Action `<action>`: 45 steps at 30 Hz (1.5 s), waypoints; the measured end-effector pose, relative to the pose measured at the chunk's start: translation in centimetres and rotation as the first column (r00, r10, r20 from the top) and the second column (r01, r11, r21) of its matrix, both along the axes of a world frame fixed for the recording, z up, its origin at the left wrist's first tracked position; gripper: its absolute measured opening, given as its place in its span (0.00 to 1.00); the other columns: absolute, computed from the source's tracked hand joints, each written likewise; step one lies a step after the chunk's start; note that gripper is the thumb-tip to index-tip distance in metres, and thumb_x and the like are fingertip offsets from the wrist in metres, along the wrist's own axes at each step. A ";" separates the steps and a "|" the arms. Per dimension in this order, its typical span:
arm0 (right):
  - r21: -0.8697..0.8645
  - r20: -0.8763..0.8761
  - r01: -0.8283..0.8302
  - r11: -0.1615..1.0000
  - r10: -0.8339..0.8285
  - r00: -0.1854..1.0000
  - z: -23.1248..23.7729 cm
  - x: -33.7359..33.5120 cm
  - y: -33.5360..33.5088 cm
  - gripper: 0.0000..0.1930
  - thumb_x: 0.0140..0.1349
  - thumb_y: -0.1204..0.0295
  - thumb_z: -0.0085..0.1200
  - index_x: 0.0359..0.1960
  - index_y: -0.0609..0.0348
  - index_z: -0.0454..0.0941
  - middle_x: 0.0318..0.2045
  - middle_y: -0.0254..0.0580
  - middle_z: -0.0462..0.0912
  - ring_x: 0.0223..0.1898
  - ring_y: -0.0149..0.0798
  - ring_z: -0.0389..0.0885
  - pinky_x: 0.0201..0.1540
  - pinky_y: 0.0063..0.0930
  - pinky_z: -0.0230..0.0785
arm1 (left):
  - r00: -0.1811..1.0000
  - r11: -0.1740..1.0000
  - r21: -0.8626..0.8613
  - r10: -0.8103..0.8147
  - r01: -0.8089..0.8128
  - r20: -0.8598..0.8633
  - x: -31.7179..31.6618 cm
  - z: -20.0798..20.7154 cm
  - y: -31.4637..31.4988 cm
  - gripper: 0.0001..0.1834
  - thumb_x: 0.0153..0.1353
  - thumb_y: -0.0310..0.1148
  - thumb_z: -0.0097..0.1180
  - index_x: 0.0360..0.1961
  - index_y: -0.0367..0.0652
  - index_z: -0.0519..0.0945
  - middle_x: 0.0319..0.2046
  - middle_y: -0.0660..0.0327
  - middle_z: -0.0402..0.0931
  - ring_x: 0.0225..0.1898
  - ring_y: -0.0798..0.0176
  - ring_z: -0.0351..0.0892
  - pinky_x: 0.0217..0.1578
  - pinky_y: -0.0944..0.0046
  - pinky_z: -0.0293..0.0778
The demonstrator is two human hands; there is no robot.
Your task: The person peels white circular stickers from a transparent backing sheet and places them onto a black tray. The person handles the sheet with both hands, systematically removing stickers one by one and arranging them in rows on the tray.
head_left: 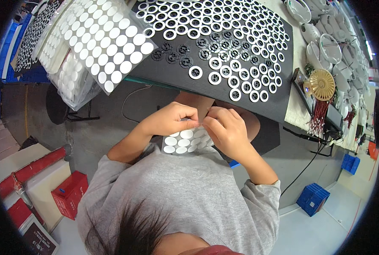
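A sheet of round white stickers (pixel 183 142) lies on my lap against my shirt, below the table's front edge. My left hand (pixel 172 120) is closed in a pinch at the sheet's upper edge, thumb against curled fingers. Close beside it, my right hand (pixel 228 129) is also closed on the sheet's upper part, its fingertips almost meeting the left thumb. Whatever lies right between the fingertips is too small to make out. On the black table mat (pixel 168 78) ahead stand many white rings with black centres (pixel 215 77), and a group of bare black round parts (pixel 171 56).
More sheets of white round stickers (pixel 108 42) overhang the table's left front corner. To the right are white curved housings (pixel 329 47), a gold fan-shaped disc (pixel 322 85) and red wires (pixel 320 117). Blue crates (pixel 313 199) and a red box (pixel 70 194) stand on the floor.
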State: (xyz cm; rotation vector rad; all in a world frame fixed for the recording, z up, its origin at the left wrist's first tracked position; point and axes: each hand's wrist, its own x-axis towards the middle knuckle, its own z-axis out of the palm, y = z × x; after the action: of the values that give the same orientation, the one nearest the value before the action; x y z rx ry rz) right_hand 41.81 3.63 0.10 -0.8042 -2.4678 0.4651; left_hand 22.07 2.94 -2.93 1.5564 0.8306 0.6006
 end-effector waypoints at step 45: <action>-0.354 0.178 0.687 0.634 -0.676 0.715 -0.8 11.5 16.2 0.11 0.49 0.69 0.52 0.26 0.67 0.76 0.17 0.38 0.77 0.20 0.25 0.70 0.25 0.20 0.63 | 0.978 0.978 -0.022 0.208 -0.208 0.017 -1.3 -0.9 -1.0 0.10 0.54 0.31 0.54 0.22 0.34 0.73 0.17 0.63 0.72 0.20 0.75 0.67 0.21 0.72 0.63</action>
State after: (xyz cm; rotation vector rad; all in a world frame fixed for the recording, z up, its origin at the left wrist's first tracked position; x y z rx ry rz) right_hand 53.35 19.84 -0.69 -1.8319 -1.8741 0.6621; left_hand 20.75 1.97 -3.80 1.4533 0.9901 0.7547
